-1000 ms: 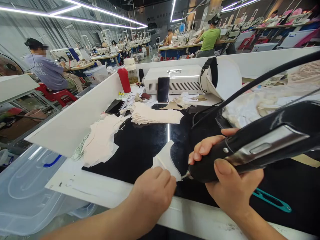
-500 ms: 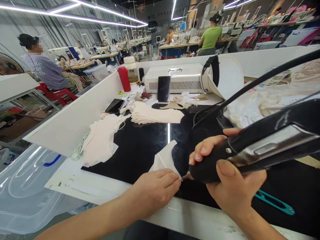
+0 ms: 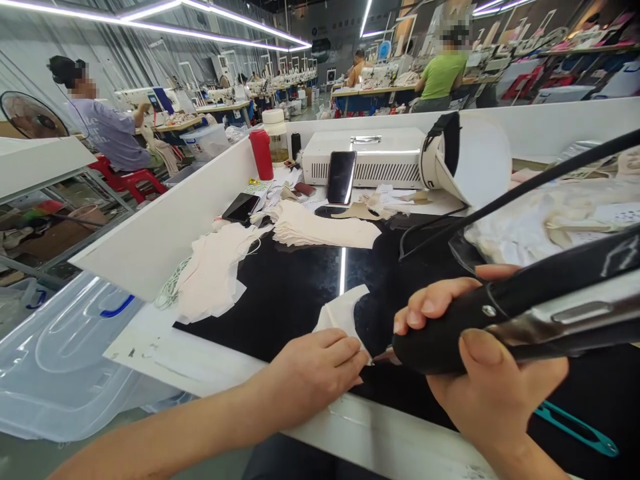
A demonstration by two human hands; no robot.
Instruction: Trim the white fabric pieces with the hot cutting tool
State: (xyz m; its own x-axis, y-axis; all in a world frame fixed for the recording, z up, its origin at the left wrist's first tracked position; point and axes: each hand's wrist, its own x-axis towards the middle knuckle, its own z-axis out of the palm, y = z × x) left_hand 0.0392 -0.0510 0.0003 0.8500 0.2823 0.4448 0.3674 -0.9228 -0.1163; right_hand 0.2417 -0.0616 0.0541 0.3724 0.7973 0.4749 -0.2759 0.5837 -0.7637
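Note:
My right hand (image 3: 480,373) is wrapped round a black handheld tool (image 3: 525,313) with a metal tip and a thick black cable (image 3: 540,177) running up to the right. The tip touches the near corner of a curved white fabric piece (image 3: 345,312) lying on the black work mat (image 3: 290,287). My left hand (image 3: 313,373) presses that piece down with curled fingers, right beside the tool's tip.
Two stacks of cream fabric pieces (image 3: 215,273) (image 3: 320,230) lie on the mat's left and far side. Teal thread snips (image 3: 575,427) rest at the right. A white machine box (image 3: 370,157), phones (image 3: 341,177), a red bottle (image 3: 262,153) stand behind. Other workers sit at distant tables.
My view has shifted slightly left and down. My left hand's fingers have crept closer to the tool's tip; the tool has stayed on the fabric corner.

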